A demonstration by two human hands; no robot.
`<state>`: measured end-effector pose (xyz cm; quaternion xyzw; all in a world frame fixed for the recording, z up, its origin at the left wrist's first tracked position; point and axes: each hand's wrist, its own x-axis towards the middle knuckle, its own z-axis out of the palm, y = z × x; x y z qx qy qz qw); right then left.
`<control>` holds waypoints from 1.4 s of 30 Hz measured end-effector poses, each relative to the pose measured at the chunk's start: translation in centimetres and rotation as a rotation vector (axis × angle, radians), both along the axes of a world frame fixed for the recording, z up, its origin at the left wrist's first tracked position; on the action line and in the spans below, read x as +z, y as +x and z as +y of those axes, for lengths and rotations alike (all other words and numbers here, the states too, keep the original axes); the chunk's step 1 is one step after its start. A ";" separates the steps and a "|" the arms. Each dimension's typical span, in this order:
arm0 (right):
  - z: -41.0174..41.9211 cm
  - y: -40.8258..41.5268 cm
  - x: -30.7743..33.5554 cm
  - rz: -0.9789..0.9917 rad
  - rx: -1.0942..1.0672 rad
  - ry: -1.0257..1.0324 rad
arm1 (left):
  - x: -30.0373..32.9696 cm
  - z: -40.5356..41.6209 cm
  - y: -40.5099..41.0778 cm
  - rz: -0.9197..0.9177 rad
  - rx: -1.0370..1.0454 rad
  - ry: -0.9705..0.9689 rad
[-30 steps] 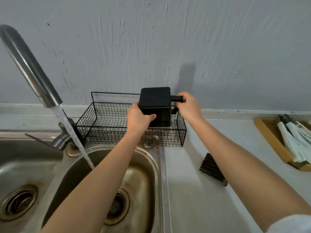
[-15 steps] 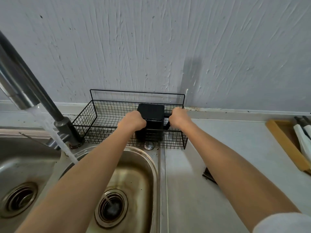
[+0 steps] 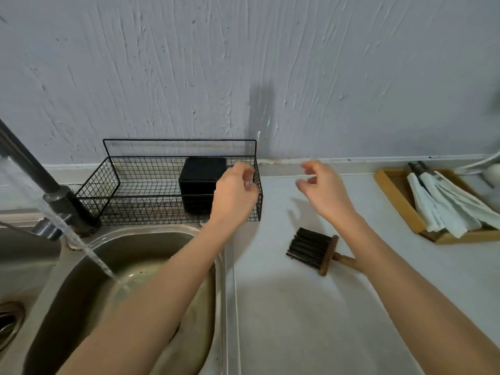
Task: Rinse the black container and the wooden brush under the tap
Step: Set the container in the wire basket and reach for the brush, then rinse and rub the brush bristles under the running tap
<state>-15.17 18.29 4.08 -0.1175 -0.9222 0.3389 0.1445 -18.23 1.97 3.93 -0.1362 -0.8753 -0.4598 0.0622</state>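
Observation:
The black container (image 3: 201, 182) stands upside down inside the black wire basket (image 3: 113, 182) against the wall. My left hand (image 3: 234, 192) hovers just in front of the basket's right end, fingers loosely apart, holding nothing. My right hand (image 3: 323, 190) is over the counter to the right of the basket, open and empty. The wooden brush (image 3: 313, 250) with dark bristles lies on the counter under my right forearm, its handle partly hidden by the arm. The tap (image 3: 32, 171) runs a stream of water (image 3: 81, 244) into the right sink basin (image 3: 151, 239).
A second basin with a drain (image 3: 8, 323) lies at the far left. A wooden tray (image 3: 395, 198) with white cloth-wrapped items sits on the counter at the right. The grey wall stands close behind the basket.
Both hands lowered the black container into the wire basket and let go. Both hands have since pulled back from it; the right one moved right over the counter.

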 end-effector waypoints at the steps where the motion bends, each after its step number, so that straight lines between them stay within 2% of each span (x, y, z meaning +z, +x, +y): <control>1: 0.9 1.2 -0.7 -0.047 -0.035 0.006 | -0.9 0.6 0.6 -0.101 0.010 0.004; 3: 2.8 3.9 -2.4 -0.184 -0.087 0.026 | -3.2 1.9 2.1 -0.383 0.015 0.062; 7: 5.1 7.9 -6.0 -0.530 -0.086 0.125 | -6.8 4.2 4.9 -0.930 0.045 0.329; 10: 5.6 9.5 -8.0 -0.649 -0.065 0.210 | -8.0 5.9 6.3 -1.110 0.086 0.491; 14: 5.7 9.8 -9.0 -0.560 -0.070 0.250 | -8.4 7.4 6.9 -1.226 0.145 0.612; 21: 5.4 10.1 -9.1 -0.451 -0.046 0.095 | -8.2 8.1 7.8 -1.208 0.211 0.802; 26: 3.5 10.1 -7.9 -0.312 -0.044 0.038 | -6.8 6.4 7.8 -1.138 0.233 0.870; 32: -2.3 9.7 -6.4 -0.166 0.072 -0.009 | -5.1 0.3 7.8 -1.007 0.258 0.947; 35: -6.1 9.4 -6.5 -0.157 0.163 -0.022 | -5.3 -4.1 8.3 -0.951 0.304 0.998; 42: -14.9 8.9 -7.2 -0.183 0.349 -0.115 | -6.2 -13.7 9.4 -0.862 0.403 0.950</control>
